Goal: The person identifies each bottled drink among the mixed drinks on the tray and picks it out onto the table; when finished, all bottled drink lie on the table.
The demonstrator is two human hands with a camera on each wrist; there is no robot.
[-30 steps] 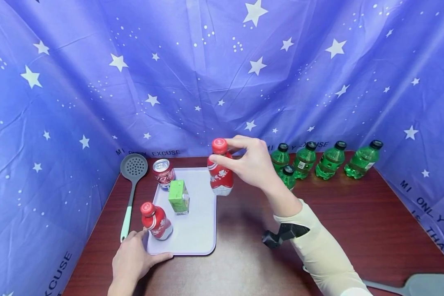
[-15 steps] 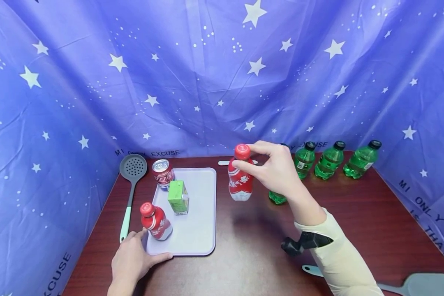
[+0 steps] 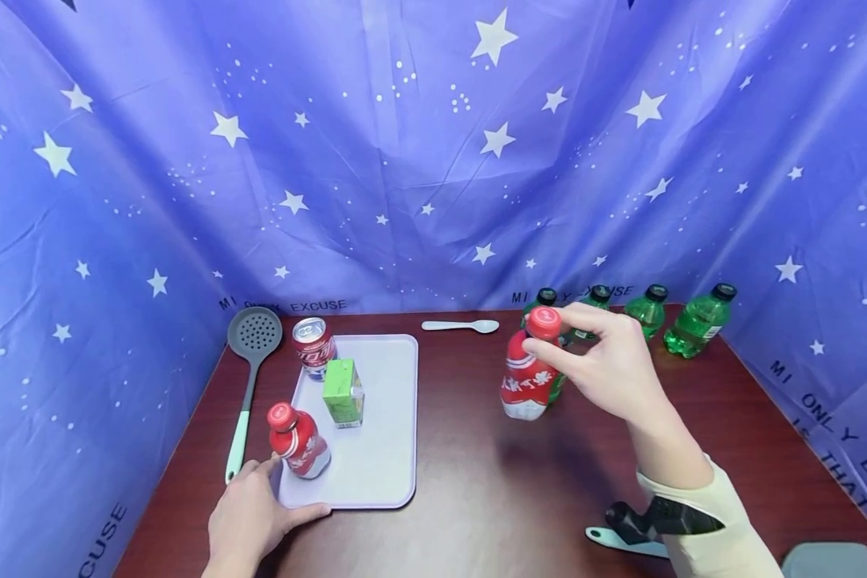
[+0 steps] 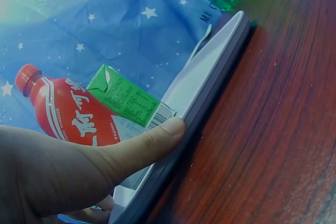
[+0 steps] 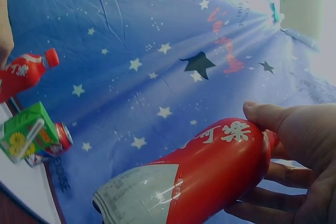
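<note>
My right hand (image 3: pixel 610 361) pinches a red-capped red soda bottle (image 3: pixel 526 393) near its neck, holding it above the table right of the tray; its base tilts leftward. In the right wrist view this bottle (image 5: pixel 210 182) fills the foreground. My left hand (image 3: pixel 249 510) holds the near left corner of a pale lilac tray (image 3: pixel 386 457), thumb along the near rim; its other fingers are mostly hidden in the left wrist view. Beside that hand, a second red soda bottle (image 3: pixel 305 453) stands on the tray. Behind it are a green drink carton (image 3: pixel 343 393) and a soda can (image 3: pixel 314 347).
Left of the tray lies a grey skimmer (image 3: pixel 255 333) with a mint handle. A white spoon (image 3: pixel 462 326) lies at the back. Several green soda bottles (image 3: pixel 699 325) stand back right, some partly hidden. A mint handle (image 3: pixel 624 543) and grey utensil head (image 3: pixel 834 559) lie front right.
My right hand has carried the red soda bottle rightward and a little nearer, from the tray's right edge to in front of the green bottles. The left hand stays at the tray corner.
</note>
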